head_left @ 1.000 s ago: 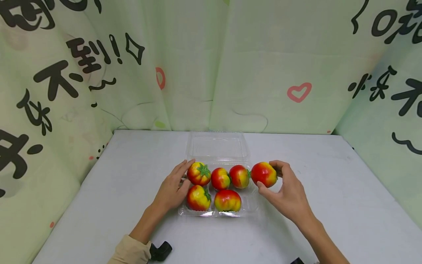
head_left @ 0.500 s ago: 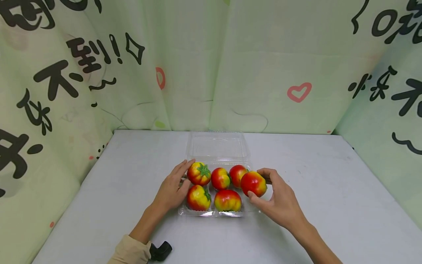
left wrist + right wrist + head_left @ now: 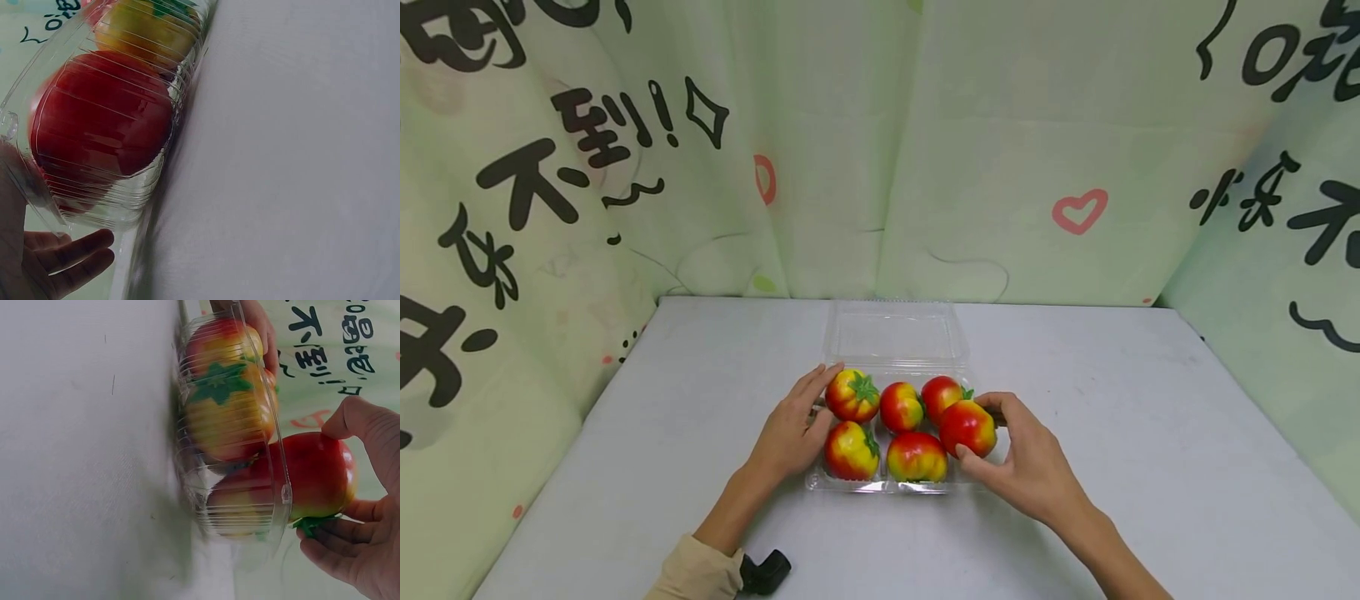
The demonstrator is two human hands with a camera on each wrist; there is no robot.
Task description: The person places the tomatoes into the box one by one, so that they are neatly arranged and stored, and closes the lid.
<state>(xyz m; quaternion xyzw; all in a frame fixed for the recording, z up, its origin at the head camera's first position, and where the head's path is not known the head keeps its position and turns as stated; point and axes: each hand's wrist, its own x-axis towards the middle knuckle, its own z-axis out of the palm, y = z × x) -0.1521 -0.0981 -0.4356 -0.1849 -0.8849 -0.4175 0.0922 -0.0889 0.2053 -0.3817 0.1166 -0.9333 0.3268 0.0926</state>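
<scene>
In the head view my right hand (image 3: 1022,458) grips a red and yellow tomato (image 3: 967,429) over the front right of a clear plastic box (image 3: 917,488). In the right wrist view that tomato (image 3: 319,475) shows at the box's rim, thumb on one side and fingers by its green leaves. My left hand (image 3: 793,429) rests at the box's left edge, beside the back left tomato (image 3: 852,395) and front left tomato (image 3: 852,451). Straight fingers (image 3: 78,250) show below the box in the left wrist view. Other tomatoes sit at front middle (image 3: 917,457), back middle (image 3: 901,407) and back right (image 3: 942,396).
The box's clear lid (image 3: 897,332) lies folded open toward the back of the white table (image 3: 1112,400). A pale green curtain (image 3: 1000,150) with dark writing stands behind and at both sides. A black strap piece (image 3: 766,572) sits by the left sleeve (image 3: 696,571).
My right hand has carried its tomato left and toward the front, from the box's right side to over the front right. The left hand has stayed in place.
</scene>
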